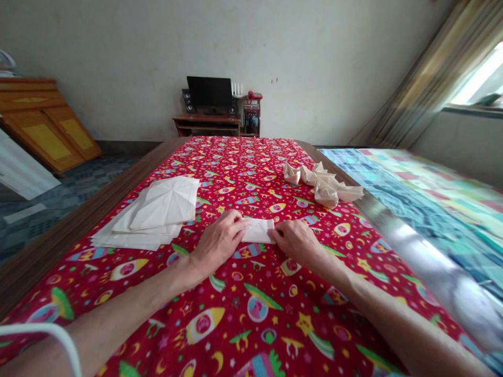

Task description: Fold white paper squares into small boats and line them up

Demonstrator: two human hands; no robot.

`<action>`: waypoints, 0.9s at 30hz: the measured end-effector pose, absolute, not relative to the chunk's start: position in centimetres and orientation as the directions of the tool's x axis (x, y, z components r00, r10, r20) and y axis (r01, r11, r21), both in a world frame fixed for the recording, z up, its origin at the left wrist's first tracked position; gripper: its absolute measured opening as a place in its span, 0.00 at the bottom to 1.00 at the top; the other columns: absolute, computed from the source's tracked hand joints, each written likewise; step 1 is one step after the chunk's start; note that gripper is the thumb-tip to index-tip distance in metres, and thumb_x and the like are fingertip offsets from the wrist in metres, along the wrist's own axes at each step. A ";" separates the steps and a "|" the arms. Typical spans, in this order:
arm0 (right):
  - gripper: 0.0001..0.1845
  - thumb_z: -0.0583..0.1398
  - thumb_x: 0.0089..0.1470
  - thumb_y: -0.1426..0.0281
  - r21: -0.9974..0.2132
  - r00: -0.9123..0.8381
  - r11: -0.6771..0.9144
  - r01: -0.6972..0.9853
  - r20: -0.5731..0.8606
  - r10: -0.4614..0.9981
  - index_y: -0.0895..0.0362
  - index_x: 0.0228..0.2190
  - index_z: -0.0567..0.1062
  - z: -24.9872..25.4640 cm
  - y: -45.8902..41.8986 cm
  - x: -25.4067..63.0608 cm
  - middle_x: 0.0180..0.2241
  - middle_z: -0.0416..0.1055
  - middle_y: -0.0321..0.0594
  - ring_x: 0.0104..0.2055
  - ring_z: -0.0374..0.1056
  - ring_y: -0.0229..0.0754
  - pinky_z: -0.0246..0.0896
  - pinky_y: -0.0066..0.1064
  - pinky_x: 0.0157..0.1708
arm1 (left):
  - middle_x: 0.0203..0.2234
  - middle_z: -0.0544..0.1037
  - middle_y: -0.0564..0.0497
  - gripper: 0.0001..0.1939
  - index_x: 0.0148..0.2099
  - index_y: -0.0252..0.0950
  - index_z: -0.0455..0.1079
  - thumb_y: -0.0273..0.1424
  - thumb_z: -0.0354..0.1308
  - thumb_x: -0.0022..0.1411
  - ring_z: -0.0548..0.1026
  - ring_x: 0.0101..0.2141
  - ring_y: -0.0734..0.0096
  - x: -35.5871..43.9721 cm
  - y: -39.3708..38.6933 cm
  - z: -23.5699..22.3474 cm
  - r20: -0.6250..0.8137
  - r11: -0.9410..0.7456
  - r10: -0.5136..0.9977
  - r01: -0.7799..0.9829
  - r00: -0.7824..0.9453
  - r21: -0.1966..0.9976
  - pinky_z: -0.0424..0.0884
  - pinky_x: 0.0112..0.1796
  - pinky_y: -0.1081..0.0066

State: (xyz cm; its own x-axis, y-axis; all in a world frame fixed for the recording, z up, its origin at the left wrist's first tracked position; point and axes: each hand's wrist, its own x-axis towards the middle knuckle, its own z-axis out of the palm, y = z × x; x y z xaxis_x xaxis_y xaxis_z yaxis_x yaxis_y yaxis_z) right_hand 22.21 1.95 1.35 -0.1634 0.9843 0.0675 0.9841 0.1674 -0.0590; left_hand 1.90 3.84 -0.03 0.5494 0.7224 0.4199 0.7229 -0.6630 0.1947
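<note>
White cord (39, 328) curves at lower left; beyond it, folded paper (257, 231) lies on the red cloth (236, 293), long axis side to side, left hand (220, 235) clamped on one end, right hand (296, 240) pinching the other, neither nearer.

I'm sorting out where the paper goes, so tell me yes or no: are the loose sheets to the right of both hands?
No, the loose sheets lie left of the left hand.
</note>
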 end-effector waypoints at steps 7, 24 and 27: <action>0.20 0.50 0.60 0.62 -0.053 -0.173 0.177 0.983 0.074 0.982 0.58 0.28 0.77 1.3 2.0 22.3 0.26 0.75 0.44 0.28 0.70 0.41 0.49 0.28 0.25 | 0.54 0.70 0.46 0.20 0.56 0.35 0.65 0.23 0.42 0.66 0.65 0.56 0.68 2.2 3.3 -0.9 0.391 -0.862 0.504 0.479 0.770 0.167 0.63 0.56 0.62; 0.20 0.46 0.60 0.74 0.017 -0.622 0.670 0.742 0.388 0.680 0.65 0.50 0.69 0.1 -2.1 22.6 0.52 0.68 0.52 0.55 0.62 0.48 0.60 0.39 0.51 | 0.62 0.57 0.41 0.22 0.61 0.34 0.58 0.35 0.44 0.68 0.52 0.62 0.59 2.5 1.7 -0.7 0.248 -0.845 0.531 0.527 0.810 0.089 0.54 0.60 0.56; 0.26 0.48 0.62 0.65 -0.037 -0.614 0.658 0.752 0.323 0.720 0.68 0.57 0.60 -0.7 -2.3 22.8 0.59 0.58 0.57 0.62 0.53 0.50 0.55 0.45 0.57 | 0.62 0.57 0.42 0.22 0.62 0.35 0.57 0.34 0.44 0.68 0.53 0.62 0.61 2.5 1.8 -0.6 0.254 -0.841 0.538 0.533 0.804 0.094 0.54 0.60 0.58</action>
State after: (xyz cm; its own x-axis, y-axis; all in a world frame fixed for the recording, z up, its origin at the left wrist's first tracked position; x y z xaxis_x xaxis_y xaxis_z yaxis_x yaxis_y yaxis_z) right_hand 22.79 -2.35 -0.68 -0.6144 0.7197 0.3234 0.7518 0.6584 -0.0369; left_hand 2.54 1.81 -0.64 0.8039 0.5377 0.2544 0.5327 -0.8410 0.0941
